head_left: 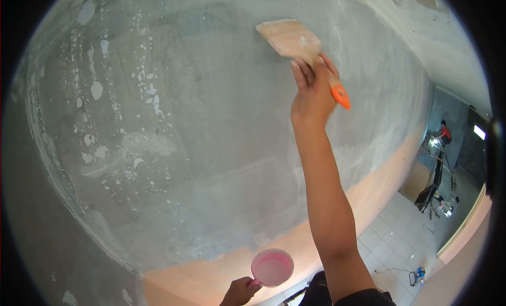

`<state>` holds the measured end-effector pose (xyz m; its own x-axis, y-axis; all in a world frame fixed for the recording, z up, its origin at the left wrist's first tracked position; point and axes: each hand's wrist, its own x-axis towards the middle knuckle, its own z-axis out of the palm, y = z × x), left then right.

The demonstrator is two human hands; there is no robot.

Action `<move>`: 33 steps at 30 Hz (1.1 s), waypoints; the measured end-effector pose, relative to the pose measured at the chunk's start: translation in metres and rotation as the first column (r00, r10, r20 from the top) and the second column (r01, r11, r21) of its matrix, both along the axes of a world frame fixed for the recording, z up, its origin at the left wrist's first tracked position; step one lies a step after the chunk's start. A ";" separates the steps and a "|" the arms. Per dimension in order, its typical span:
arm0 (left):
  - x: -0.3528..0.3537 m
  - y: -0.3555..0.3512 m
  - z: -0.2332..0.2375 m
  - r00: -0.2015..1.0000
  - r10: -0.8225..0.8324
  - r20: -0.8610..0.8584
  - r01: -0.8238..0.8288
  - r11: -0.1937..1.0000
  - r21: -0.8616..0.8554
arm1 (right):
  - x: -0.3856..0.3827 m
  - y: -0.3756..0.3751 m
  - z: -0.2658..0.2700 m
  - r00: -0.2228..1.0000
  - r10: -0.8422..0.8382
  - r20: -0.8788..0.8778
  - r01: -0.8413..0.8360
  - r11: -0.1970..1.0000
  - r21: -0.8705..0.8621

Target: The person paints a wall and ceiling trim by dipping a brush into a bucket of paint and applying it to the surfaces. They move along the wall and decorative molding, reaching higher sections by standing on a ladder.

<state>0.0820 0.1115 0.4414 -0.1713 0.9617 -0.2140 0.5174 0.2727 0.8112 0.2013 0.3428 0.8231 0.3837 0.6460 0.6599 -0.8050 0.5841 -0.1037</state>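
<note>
My right hand (313,87) is closed around the handle of a wide paintbrush (290,38) with pale bristles and an orange handle end. The bristle edge lies against the upper part of the grey wall (226,105), or very near it. Low in the view, my left hand (240,293) grips the handle of a pink dipper (272,267), held level with its bowl upward. Pale liquid appears to lie in the bowl.
White drips and patches (97,89) mark the wall's left side, with a peach band (184,282) below. Far down on the right is a tiled floor (395,227) with a blue corded device (418,276). A person in red (445,133) is on a scaffold further back.
</note>
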 end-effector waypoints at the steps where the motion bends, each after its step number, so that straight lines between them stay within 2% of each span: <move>1: 0.001 0.000 -0.001 1.000 -0.005 0.009 0.005 1.000 -0.002 | -0.001 0.003 0.003 0.996 -0.079 0.036 0.077 0.996 0.039; 2: 0.001 0.001 -0.004 1.000 -0.011 0.017 0.011 1.000 -0.001 | -0.003 0.006 -0.008 0.996 -0.084 0.039 0.082 0.996 0.033; 4: 0.002 0.002 -0.011 0.999 -0.018 0.030 0.018 1.000 0.004 | -0.007 0.013 -0.053 0.983 -0.165 0.084 0.175 0.976 -0.131; 6: 0.002 0.001 -0.014 0.999 -0.024 0.043 0.024 1.000 0.012 | -0.004 -0.011 -0.108 0.984 -0.133 0.121 0.164 0.942 -0.293; 8: 0.001 0.001 -0.013 0.999 -0.040 0.020 0.041 0.999 -0.010 | 0.007 -0.024 -0.146 0.972 -0.114 0.204 0.182 0.918 -0.351; 9: -0.001 0.001 -0.020 0.999 -0.039 0.023 0.040 0.999 -0.017 | 0.011 -0.026 -0.143 0.972 -0.112 0.208 0.182 0.916 -0.357; 11: -0.009 0.007 -0.036 0.997 -0.076 0.011 0.076 0.997 -0.010 | 0.019 -0.027 -0.117 0.982 -0.158 0.104 0.180 0.950 -0.256; 13: -0.007 0.007 -0.030 0.997 -0.079 0.010 0.079 0.997 -0.003 | 0.023 -0.014 -0.063 0.967 -0.236 0.095 0.246 0.963 -0.107; 15: -0.005 0.009 -0.023 0.997 -0.079 0.013 0.079 0.997 0.000 | 0.025 0.003 0.003 0.975 -0.217 0.050 0.209 0.968 0.142; 17: -0.003 0.009 -0.019 0.996 -0.083 -0.031 0.084 0.996 0.027 | 0.017 0.007 0.053 0.967 -0.253 0.001 0.248 0.948 0.199; 18: -0.003 0.009 -0.019 0.996 -0.082 -0.028 0.082 0.996 0.019 | 0.016 0.011 0.062 0.968 -0.251 0.005 0.246 0.950 0.191; 20: -0.002 0.010 -0.022 0.996 -0.080 0.027 0.079 0.997 0.014 | 0.013 0.016 0.068 0.935 -0.335 0.114 0.313 0.933 0.180; 23: -0.004 0.011 -0.029 0.994 -0.108 -0.021 0.107 0.994 -0.015 | 0.013 0.036 0.001 0.947 -0.296 0.127 0.288 0.954 0.084; 24: -0.005 0.009 -0.029 0.994 -0.109 -0.021 0.109 0.994 -0.015 | 0.014 0.029 -0.034 0.942 -0.302 0.145 0.308 0.951 -0.019; 26: -0.005 0.008 -0.031 0.994 -0.110 -0.022 0.109 0.994 -0.032 | 0.022 0.007 -0.112 0.918 -0.268 0.293 0.330 0.925 -0.189; 27: -0.006 0.008 -0.032 0.993 -0.112 -0.020 0.112 0.993 -0.029 | 0.028 -0.003 -0.147 0.887 -0.277 0.370 0.366 0.910 -0.195; 28: -0.008 0.007 -0.033 0.993 -0.120 -0.018 0.120 0.992 -0.045 | 0.033 -0.023 -0.163 0.887 -0.235 0.398 0.356 0.897 -0.263; 29: -0.009 0.008 -0.034 0.991 -0.129 -0.016 0.128 0.990 -0.060 | 0.039 -0.038 -0.166 0.886 -0.192 0.422 0.347 0.878 -0.330; 30: -0.008 0.009 -0.035 0.991 -0.132 -0.013 0.131 0.990 -0.058 | 0.044 -0.037 -0.160 0.884 -0.195 0.424 0.351 0.878 -0.326; 33: -0.011 0.011 -0.036 0.987 -0.157 -0.040 0.155 0.987 -0.047 | 0.061 -0.017 -0.115 0.769 -0.336 0.543 0.469 0.874 -0.123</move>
<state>0.0713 0.1228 0.4052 -0.0303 0.9671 -0.2525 0.5904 0.2211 0.7762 0.2622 0.3262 0.7078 0.3119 0.6663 0.6773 -0.3001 0.7454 -0.5952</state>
